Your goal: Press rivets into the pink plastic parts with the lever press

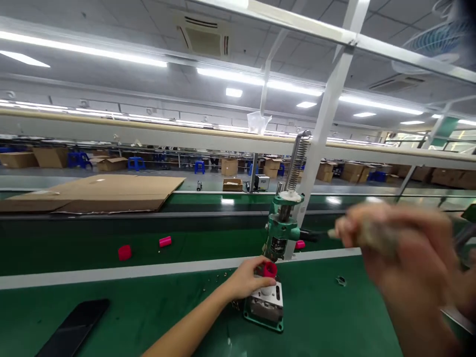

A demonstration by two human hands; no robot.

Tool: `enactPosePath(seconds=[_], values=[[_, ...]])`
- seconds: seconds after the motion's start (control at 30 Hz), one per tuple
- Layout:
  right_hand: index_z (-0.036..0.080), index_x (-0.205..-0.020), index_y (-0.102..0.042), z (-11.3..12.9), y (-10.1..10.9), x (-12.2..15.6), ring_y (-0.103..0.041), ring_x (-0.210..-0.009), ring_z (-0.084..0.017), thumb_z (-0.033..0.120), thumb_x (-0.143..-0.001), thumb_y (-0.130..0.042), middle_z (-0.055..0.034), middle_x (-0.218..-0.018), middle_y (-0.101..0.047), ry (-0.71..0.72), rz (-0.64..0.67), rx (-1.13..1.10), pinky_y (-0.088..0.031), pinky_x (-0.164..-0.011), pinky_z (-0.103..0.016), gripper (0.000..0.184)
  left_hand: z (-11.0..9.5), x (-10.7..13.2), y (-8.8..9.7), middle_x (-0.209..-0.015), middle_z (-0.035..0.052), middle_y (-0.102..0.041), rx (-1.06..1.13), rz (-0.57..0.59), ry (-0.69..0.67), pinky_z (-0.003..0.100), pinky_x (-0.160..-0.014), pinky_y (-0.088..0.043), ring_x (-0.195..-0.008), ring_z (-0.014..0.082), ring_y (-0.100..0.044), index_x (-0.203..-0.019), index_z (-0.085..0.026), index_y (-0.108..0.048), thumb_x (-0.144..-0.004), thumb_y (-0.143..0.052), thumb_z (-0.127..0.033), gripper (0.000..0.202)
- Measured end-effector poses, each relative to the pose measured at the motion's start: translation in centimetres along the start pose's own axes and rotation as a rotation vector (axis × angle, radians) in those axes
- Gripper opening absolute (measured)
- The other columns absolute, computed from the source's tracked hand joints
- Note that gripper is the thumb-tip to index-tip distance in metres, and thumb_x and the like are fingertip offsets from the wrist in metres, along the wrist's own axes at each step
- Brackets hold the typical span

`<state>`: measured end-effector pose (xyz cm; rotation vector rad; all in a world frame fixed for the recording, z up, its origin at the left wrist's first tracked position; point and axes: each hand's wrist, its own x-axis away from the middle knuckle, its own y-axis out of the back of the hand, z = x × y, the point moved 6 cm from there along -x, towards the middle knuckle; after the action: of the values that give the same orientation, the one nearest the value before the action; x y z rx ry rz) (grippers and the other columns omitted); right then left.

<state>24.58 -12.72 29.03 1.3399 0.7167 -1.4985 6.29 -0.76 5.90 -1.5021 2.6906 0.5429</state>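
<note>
My left hand (247,280) pinches a small red cap (270,269) and holds it on the base of a green hand press (281,230). The press stands on a metal base plate (266,310) on the green bench. My right hand (394,248) is close to the camera and smeared by motion. It seems wrapped round the pale grip of the press lever (316,235), which runs out to the right of the press head.
Two red caps (124,252) (165,241) lie on the green conveyor belt behind the white line, a third (300,244) beside the press. A black phone (74,327) lies at the front left. Flat cardboard (96,191) rests beyond the belt. White frame posts (327,114) rise behind the press.
</note>
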Motion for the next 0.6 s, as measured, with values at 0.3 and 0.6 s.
enactPosePath(seconds=[0.3, 0.6], values=[[0.022, -0.102, -0.054, -14.4, -4.8, -8.9, -0.029, -0.044, -0.004, 0.046, -0.089, -0.071, 0.0006, -0.072, -0.047, -0.564, -0.216, -0.641, -0.026, -0.039, -0.016, 0.032, 1.7, 0.2, 7.0, -0.113, 0.0090, -0.068, -0.551, -0.185, 0.074, 0.038, -0.085, -0.047, -0.103, 0.0309, -0.062, -0.109, -0.024, -0.065, -0.079, -0.078, -0.049, 0.041], [0.023, -0.104, -0.053, -14.2, -4.3, -8.4, -0.028, -0.045, -0.005, 0.051, -0.092, -0.068, 0.0019, -0.070, -0.042, -0.543, -0.204, -0.626, -0.025, -0.039, -0.016, 0.034, 13.1, 1.1, 16.6, -0.138, 0.0135, -0.065, -0.862, -0.445, 0.327, 0.044, -0.114, -0.039, -0.134, 0.0321, -0.056, -0.124, -0.020, -0.065, -0.091, -0.062, -0.040, 0.038]])
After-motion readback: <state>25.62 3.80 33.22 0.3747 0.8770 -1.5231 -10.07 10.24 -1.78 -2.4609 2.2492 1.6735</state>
